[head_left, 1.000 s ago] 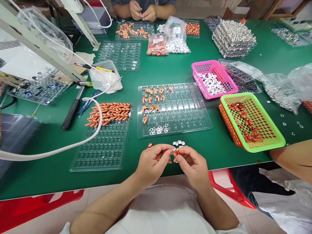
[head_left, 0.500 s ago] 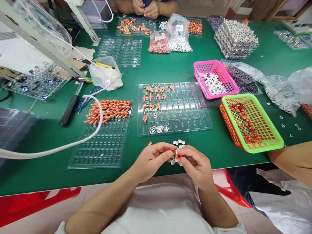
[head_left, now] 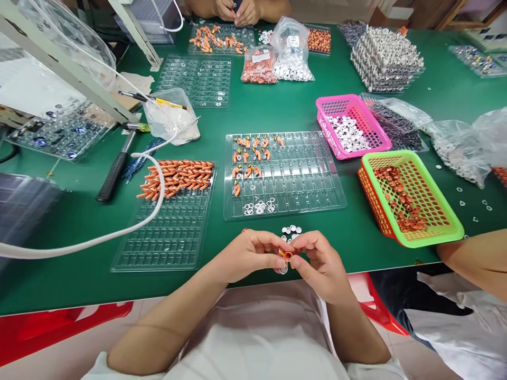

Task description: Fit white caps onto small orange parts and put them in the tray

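Close to the table's front edge, my left hand (head_left: pixel 253 257) and my right hand (head_left: pixel 322 266) meet fingertip to fingertip. Between them is a small orange cup-shaped part (head_left: pixel 288 256) with a bit of yellow at its left side; both hands pinch it. My fingers hide much of it. Small white round caps (head_left: pixel 291 230) lie on the table just behind and below my fingers. Beyond my hands is a clear compartment tray (head_left: pixel 293 184) with orange curved pieces (head_left: pixel 256 154) in its left compartments and white rings (head_left: pixel 260 207) in its front row.
A green basket (head_left: pixel 439 203) of orange parts and a pink basket (head_left: pixel 370 126) of white parts stand right. Left are a tray of orange pieces (head_left: pixel 178 177), a hammer (head_left: pixel 114 171) and a white cable (head_left: pixel 154 216). Another person's hands (head_left: pixel 240 10) work across the table.
My fingers have shifted around the orange part, turning its round opening more into view. The left thumb now sits lower, against the part. The whole view has shifted slightly.
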{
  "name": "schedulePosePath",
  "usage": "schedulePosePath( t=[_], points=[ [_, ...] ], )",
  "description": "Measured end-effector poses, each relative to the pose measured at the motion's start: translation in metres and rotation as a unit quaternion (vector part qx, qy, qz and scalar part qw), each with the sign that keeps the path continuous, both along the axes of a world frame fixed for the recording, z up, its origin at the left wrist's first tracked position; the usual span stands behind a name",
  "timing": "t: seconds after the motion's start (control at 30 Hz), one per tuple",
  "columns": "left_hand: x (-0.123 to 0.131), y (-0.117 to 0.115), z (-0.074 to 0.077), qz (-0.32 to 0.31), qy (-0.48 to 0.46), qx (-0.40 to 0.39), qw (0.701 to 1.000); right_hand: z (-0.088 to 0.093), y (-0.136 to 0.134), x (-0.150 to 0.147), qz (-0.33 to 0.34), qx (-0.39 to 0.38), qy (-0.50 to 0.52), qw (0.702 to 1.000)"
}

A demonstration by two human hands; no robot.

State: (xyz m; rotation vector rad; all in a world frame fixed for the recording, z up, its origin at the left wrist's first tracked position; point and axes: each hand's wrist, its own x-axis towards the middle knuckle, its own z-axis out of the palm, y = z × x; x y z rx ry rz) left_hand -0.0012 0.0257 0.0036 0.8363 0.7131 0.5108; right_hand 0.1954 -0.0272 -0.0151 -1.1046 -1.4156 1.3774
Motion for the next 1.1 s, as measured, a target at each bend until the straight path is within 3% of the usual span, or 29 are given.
schedulePosePath(
  t=[0.1,0.2,0.37,0.47,0.57,0.63,0.7,0.8,0.9,1.0,1.1],
  points=[
    [0.001,-0.002,0.003,0.013,0.036,0.030,0.999,-0.001,0.001,0.000,-0.009,0.013,-0.023,1.000],
    [0.002,-0.006,0.005,0.030,0.129,0.136,0.982,0.000,0.003,0.000,-0.035,0.070,-0.083,0.994],
    [0.003,-0.014,0.001,0.060,0.293,0.380,0.875,0.009,0.005,-0.002,-0.056,0.175,-0.178,0.967],
    [0.004,-0.017,-0.003,0.054,0.330,0.447,0.830,0.014,0.006,-0.006,-0.039,0.222,-0.214,0.950],
    [0.005,-0.019,-0.005,0.056,0.345,0.471,0.810,0.015,0.007,-0.009,-0.036,0.246,-0.239,0.939],
    [0.006,-0.019,-0.004,0.068,0.340,0.458,0.818,0.014,0.008,-0.009,-0.047,0.246,-0.238,0.938],
    [0.007,-0.020,-0.002,0.085,0.318,0.406,0.853,0.012,0.009,-0.009,-0.060,0.220,-0.216,0.949],
    [0.010,-0.019,0.000,0.113,0.259,0.266,0.921,0.009,0.008,-0.008,-0.084,0.136,-0.164,0.973],
    [0.012,-0.017,0.002,0.137,0.183,0.138,0.964,0.005,0.007,-0.009,-0.099,0.075,-0.120,0.985],
    [0.015,-0.013,0.003,0.148,0.112,0.045,0.982,0.002,0.005,-0.009,-0.107,0.057,-0.098,0.988],
    [0.017,-0.011,0.003,0.159,0.078,0.006,0.984,0.000,0.004,-0.011,-0.118,0.079,-0.091,0.986]
  ],
)
